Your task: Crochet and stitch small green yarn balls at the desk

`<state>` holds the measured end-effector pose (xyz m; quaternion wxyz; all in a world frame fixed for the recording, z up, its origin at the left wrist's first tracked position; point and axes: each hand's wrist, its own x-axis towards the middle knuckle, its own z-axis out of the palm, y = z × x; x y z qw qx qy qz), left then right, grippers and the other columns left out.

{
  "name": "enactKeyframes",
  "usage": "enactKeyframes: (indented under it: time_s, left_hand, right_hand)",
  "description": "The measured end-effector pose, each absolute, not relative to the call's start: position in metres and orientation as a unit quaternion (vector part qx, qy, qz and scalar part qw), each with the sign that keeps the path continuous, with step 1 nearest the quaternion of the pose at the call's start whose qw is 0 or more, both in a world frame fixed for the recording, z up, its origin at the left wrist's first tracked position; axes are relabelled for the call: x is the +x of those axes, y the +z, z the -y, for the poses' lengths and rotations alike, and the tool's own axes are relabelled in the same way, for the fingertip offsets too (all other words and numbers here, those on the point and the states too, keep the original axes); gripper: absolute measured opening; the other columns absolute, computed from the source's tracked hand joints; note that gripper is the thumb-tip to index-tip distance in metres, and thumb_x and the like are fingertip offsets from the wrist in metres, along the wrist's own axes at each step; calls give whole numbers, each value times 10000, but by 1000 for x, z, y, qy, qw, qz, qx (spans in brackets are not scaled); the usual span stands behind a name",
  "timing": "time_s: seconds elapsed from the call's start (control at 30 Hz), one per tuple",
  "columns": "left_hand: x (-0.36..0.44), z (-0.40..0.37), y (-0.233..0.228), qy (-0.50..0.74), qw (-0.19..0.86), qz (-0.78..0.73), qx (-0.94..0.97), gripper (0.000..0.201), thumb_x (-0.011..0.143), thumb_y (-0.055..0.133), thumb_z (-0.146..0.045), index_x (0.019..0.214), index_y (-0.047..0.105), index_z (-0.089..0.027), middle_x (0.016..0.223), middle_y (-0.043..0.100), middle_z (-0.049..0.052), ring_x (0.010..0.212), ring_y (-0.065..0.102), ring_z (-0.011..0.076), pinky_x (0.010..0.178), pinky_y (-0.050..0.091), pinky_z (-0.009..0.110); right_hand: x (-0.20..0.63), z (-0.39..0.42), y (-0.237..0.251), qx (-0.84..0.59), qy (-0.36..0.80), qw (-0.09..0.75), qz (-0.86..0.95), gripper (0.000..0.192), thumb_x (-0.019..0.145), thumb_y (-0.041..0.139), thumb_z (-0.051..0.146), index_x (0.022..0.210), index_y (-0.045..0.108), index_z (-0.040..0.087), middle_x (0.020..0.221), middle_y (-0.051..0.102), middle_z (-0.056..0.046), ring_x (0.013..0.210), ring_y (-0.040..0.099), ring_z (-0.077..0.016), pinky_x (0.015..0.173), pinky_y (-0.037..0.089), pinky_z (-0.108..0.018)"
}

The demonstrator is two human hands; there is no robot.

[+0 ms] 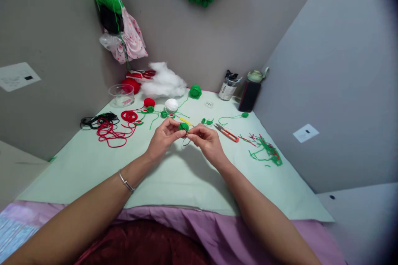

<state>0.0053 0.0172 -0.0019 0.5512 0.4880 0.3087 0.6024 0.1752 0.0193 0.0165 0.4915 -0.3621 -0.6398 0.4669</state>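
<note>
Between my two hands, above the middle of the table, is a small green crocheted ball [183, 126] with dark thread across it. My left hand [166, 136] pinches the ball from its left side, thumb in front. My right hand [205, 138] has thumb and forefinger closed at the ball's lower right, where the dark thread [186, 142] loops down. Whether a needle is in those fingers is too small to tell. A yellow crochet hook [186, 121] lies just behind the ball. Orange-handled thread snips [226, 133] rest to the right of my right hand.
Red yarn [115, 132] and black yarn [101, 120] lie loose at left, near a clear plastic tub [122, 96]. White stuffing [163, 83], a white yarn ball [171, 105] and a green yarn ball [195, 92] sit behind. Yarn scraps [267, 151] and a phone [249, 96] are at right.
</note>
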Motion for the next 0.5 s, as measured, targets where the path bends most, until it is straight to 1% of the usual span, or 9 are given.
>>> enactKeyframes:
  time_s: [0.07,0.17,0.23,0.33,0.5]
  left_hand:
    - [6,-16,-1,606,549,-313,482,323,738,842,-277,903,579,-188,827,662,-6,775,643,141,765,520,303]
    - [6,-15,2,611,541,-324,479,381,737,838,-268,1043,618,-213,875,670,-6,801,656,150,800,530,320]
    - [5,-14,3,608,529,-330,492,383,745,828,-274,1081,652,-220,896,675,3,807,656,157,809,529,328]
    - [4,-15,3,607,510,-335,509,302,749,824,-285,1014,699,-212,886,673,12,782,644,154,796,525,330]
    - [3,-15,2,612,493,-349,510,296,733,834,-285,995,712,-220,878,662,7,775,636,154,786,517,330]
  right_hand:
    - [175,-19,17,-364,457,491,646,182,780,768,345,742,699,180,760,607,-8,616,453,-100,576,346,-267]
    - [176,-19,20,-376,461,475,648,204,777,764,378,764,712,181,761,613,-13,611,438,-101,559,329,-268]
    - [177,-19,22,-382,472,463,646,222,775,764,396,783,721,179,768,614,-14,605,424,-99,548,318,-267]
    - [179,-17,24,-386,487,451,641,236,767,767,404,791,721,174,761,605,-10,597,407,-94,540,304,-264]
    - [179,-16,26,-399,497,435,636,258,753,767,423,775,706,174,689,571,6,588,391,-97,539,299,-261]
